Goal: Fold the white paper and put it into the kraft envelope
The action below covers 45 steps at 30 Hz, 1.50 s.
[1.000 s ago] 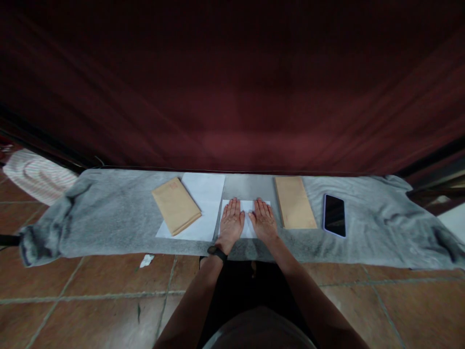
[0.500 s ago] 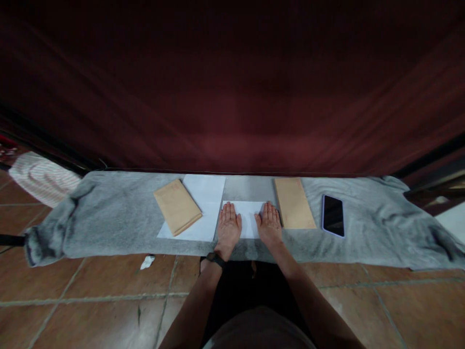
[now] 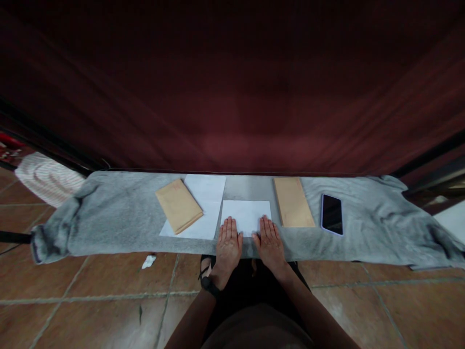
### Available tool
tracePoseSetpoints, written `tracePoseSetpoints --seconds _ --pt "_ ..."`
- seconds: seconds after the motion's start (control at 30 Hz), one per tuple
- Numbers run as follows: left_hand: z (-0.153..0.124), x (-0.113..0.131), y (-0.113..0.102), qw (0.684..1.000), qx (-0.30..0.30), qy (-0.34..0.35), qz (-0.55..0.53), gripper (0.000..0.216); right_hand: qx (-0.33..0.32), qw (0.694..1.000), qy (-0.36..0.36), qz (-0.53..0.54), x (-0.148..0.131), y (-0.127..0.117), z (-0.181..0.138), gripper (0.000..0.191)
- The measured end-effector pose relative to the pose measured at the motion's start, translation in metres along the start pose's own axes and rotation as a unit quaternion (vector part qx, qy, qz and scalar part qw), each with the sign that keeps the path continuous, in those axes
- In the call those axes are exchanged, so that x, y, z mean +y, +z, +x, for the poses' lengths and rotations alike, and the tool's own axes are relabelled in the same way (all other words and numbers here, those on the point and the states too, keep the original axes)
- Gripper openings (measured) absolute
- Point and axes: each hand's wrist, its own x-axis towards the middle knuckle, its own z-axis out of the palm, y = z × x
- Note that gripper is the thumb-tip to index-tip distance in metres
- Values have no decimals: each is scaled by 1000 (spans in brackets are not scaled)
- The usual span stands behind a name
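Fuzzy gray cloth (image 3: 119, 213) bears rectangular paper (image 3: 247, 213), left hand (image 3: 228, 245) and right hand (image 3: 271, 245) flat, unclenched, atop it.

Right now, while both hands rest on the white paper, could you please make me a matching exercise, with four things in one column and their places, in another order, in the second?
1. Phone
2. Smaller white paper
3. Dark wristband
4. Left brown envelopes

A. Around the left wrist
B. Partly over the larger white sheet
C. Under the left hand and right hand
D. Right of the other envelopes

Pairs: 1-D, 2-C, 3-A, 4-B.
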Motion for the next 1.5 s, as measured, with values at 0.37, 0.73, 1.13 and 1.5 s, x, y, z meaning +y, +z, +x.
tracePoseSetpoints --seconds 0.37,0.73,1.13,1.5 --pt "-27 2 -12 997 20 -70 15 54 32 998 24 -40 10 -7 -21 76" --pt "-2 -10 -21 984 13 -166 -65 51 -13 1000 -29 -1 -6 -18 -26 65" --pt "26 -4 -41 822 -22 -331 -463 41 -46 996 -54 62 -26 -22 -17 68" --pt "36 25 -83 720 -4 -358 -594 61 20 815 219 536 -40 -66 50 56"
